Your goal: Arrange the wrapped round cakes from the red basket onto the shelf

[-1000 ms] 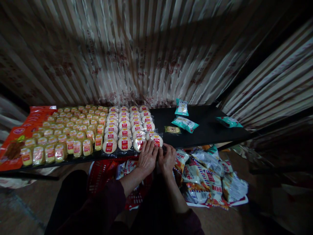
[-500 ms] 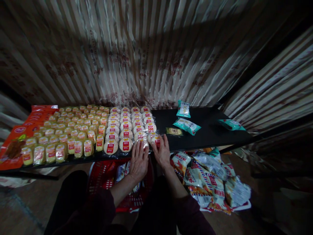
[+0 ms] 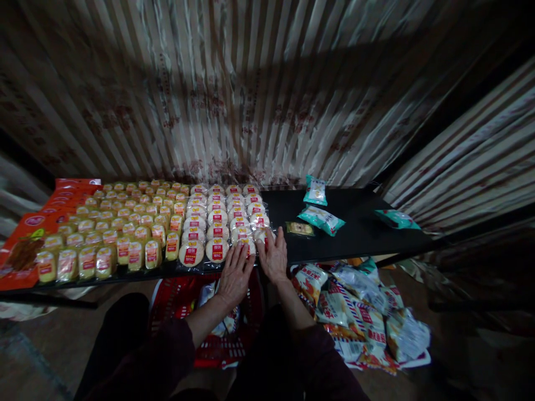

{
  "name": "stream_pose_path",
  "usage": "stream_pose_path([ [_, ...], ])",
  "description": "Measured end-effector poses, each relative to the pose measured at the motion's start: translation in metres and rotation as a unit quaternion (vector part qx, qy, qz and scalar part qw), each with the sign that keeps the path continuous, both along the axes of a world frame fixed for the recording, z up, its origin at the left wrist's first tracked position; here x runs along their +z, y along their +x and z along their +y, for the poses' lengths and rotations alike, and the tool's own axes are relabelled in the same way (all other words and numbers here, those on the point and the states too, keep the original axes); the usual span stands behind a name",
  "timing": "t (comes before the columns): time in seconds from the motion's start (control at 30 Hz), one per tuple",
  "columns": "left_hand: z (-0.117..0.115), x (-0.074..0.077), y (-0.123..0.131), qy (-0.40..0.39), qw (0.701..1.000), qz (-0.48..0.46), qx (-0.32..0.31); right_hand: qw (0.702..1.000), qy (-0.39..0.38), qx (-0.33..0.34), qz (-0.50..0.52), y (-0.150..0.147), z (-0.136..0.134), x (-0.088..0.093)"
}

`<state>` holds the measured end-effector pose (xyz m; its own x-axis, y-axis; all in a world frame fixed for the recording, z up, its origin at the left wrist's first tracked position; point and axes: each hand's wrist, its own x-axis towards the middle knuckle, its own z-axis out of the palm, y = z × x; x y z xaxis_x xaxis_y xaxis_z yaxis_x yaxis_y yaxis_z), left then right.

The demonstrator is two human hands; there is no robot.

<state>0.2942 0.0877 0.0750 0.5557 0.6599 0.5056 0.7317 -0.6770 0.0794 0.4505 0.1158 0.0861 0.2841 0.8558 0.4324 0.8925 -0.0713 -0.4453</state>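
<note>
Both hands are laid flat with the fingers spread and nothing grasped: the left hand [image 3: 234, 272] is pressed on a round cake packet [image 3: 246, 245] at the front right corner of the rows, and the right hand [image 3: 273, 257] is rested on the neighbouring packet [image 3: 262, 235] just beside it. These packets are placed at the near edge of the black table [image 3: 359, 234], so a slight pull toward the body could tip them off into the red basket [image 3: 184, 301] below. The slick wrappers are packed touching one another, so a sideways push could be passed along and the neat rows of round cakes [image 3: 217, 214] and small yellow cakes [image 3: 125, 228] skewed. To the left no room is left; red packs [image 3: 31, 234] are set against the far left edge. To the right a stretch of bare table is open, broken only by three teal packets [image 3: 321, 217] and a small yellow bar [image 3: 300, 228], well apart from the hands. A loose heap of snack bags [image 3: 359, 312] is spread on the floor just right of the knees, where a foot could be caught.
</note>
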Motion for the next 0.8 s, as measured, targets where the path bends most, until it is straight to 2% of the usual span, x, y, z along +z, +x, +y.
stream_pose_path([
  [0.2, 0.0011, 0.0011, -0.0034, -0.006, 1.0, -0.013, 0.01, 0.999, -0.008, 0.002, -0.04, -0.0019, 0.005, 0.001],
  [0.4, 0.0015, 0.003, -0.0075, 0.002, 1.0, -0.018, -0.008, 0.999, -0.027, -0.012, -0.041, -0.0033, 0.0073, -0.0021],
  [0.57, 0.0032, -0.0002, -0.0098, 0.014, 0.999, -0.029, 0.002, 0.997, -0.004, -0.022, -0.073, -0.0049, 0.0079, -0.0052],
  [0.8, 0.0073, 0.0009, -0.0037, 0.007, 0.999, -0.032, 0.014, 0.993, -0.037, -0.03, -0.108, -0.0071, 0.0056, 0.0],
])
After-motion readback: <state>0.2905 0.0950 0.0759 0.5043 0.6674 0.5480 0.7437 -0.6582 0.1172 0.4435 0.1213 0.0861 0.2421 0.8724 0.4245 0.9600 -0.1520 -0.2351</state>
